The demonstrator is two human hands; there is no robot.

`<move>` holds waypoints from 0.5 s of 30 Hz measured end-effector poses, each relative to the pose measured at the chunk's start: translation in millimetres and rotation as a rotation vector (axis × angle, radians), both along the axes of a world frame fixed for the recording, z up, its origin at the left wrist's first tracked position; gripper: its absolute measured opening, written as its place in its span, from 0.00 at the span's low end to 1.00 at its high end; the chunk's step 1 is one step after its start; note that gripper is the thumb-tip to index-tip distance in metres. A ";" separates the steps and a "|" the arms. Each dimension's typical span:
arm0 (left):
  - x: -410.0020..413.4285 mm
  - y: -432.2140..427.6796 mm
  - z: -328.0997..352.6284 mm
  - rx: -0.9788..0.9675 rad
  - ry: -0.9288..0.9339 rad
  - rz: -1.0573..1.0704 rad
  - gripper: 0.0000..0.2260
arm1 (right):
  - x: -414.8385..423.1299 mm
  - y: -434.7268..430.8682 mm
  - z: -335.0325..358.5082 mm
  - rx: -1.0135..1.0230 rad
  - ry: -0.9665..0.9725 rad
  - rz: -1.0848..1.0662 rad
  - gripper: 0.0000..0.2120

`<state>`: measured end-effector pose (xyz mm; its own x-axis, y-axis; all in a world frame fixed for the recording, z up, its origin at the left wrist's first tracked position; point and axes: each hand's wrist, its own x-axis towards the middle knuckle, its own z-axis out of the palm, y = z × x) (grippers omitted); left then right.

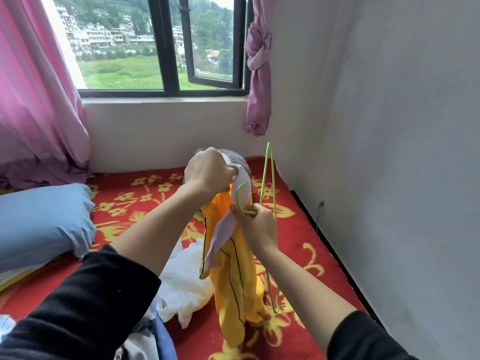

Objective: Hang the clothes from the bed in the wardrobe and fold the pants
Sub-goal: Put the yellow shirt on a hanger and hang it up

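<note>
Fitting a top onto its hanger is the step in hand, judging by what you hold. Your left hand [207,172] is closed around the white trim [220,237] at the top of the yellow top [233,281], lifting it so that the body hangs down to the bed [298,229] near the right edge. Your right hand [253,224] pinches the green hanger [237,201] at the base of its hook, right against the fabric. The hanger frame stands outside the top, on the wall side, so the top is not yet on it. For the next move, open the neck with the left hand, feed one hanger shoulder in, then the other, and keep the hook free above the trim. Expect thin wire and soft cloth to slip, so keep the pinch firm. A white garment [181,279] lies on the bed just left of the yellow top, more clothes [145,339] sit at the near edge, and a blue pillow [44,224] lies at the left edge. The wardrobe is not in view.
</note>
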<state>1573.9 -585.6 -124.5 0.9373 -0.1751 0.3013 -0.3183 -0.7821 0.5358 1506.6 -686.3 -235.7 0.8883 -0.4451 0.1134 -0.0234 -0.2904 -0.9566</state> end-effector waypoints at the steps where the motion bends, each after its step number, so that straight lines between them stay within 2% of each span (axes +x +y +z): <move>1: -0.1 -1.5 2.6 0.037 -0.013 0.015 0.12 | 0.8 1.7 0.8 -0.017 0.014 -0.008 0.19; 4: 2.1 -5.3 8.8 0.142 -0.072 0.051 0.13 | 4.4 7.5 2.6 -0.094 0.076 -0.030 0.18; 8: 8.8 4.6 13.5 0.146 -0.123 0.059 0.18 | 7.4 -7.4 -5.1 -0.216 0.178 -0.011 0.07; 11: 16.5 28.0 10.2 0.111 -0.114 0.107 0.22 | 7.0 -35.9 -6.2 -0.281 0.259 -0.029 0.12; 13: 21.4 42.9 2.4 0.081 -0.089 0.130 0.24 | 10.6 -58.0 0.5 -0.205 0.267 -0.099 0.10; 15: 24.6 51.5 -8.6 -0.076 0.051 0.118 0.23 | 17.6 -78.0 12.9 -0.098 0.260 -0.148 0.06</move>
<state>1598.5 -534.1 -133.2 0.9643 -0.0412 0.2614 -0.1976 -0.7692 0.6076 1524.2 -764.3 -222.8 0.8194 -0.5700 -0.0608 -0.3130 -0.3560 -0.8805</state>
